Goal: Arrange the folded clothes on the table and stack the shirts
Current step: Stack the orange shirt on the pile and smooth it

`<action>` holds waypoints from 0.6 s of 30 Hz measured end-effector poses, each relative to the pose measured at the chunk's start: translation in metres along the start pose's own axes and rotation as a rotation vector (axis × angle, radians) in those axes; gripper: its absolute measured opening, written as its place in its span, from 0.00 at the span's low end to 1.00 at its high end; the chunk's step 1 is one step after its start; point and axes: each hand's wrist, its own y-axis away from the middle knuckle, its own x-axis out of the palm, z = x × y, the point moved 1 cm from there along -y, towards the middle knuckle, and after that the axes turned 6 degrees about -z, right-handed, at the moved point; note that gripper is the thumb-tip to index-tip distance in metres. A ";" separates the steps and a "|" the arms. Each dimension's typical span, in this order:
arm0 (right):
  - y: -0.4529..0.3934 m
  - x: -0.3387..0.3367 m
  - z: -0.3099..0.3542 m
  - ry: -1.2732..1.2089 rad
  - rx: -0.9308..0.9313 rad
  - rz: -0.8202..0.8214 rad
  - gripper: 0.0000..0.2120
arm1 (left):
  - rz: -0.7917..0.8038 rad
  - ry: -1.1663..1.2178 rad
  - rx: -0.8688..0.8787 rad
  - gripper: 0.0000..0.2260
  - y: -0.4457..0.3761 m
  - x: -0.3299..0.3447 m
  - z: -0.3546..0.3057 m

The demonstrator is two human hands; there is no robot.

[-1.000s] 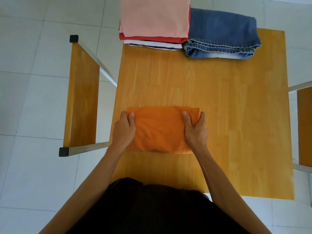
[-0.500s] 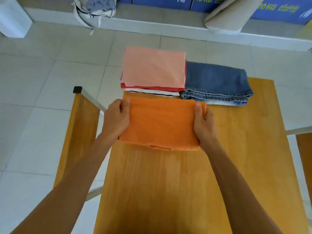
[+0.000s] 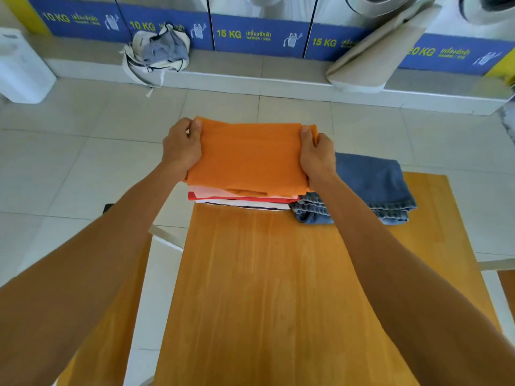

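- The folded orange cotton shirt (image 3: 248, 154) sits over the pile of folded shirts (image 3: 239, 197) at the table's far edge, toward 12 o'clock; pink, red and white-striped layers show beneath its near edge.
- The left hand (image 3: 181, 151) clamps the shirt's 9 o'clock side, thumb on top, fingers curled under.
- The right hand (image 3: 317, 157) clamps the 3 o'clock side the same way, thumb pressed on the cloth.
- Both bare forearms stretch straight out, converging toward the shirt.
- The folded blue denim jeans (image 3: 373, 188) lie just beside the pile at 3 o'clock.
- The orange wooden table (image 3: 273, 296) carries both piles.
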 end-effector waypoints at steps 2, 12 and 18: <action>-0.009 0.008 -0.002 0.020 -0.010 -0.005 0.19 | 0.019 -0.002 -0.025 0.20 -0.010 0.009 0.007; -0.023 0.022 -0.027 0.090 -0.007 -0.051 0.17 | -0.026 -0.046 -0.019 0.18 -0.023 0.030 0.031; -0.018 0.024 -0.026 0.186 -0.013 0.035 0.18 | -0.135 -0.128 0.028 0.18 -0.018 0.037 0.048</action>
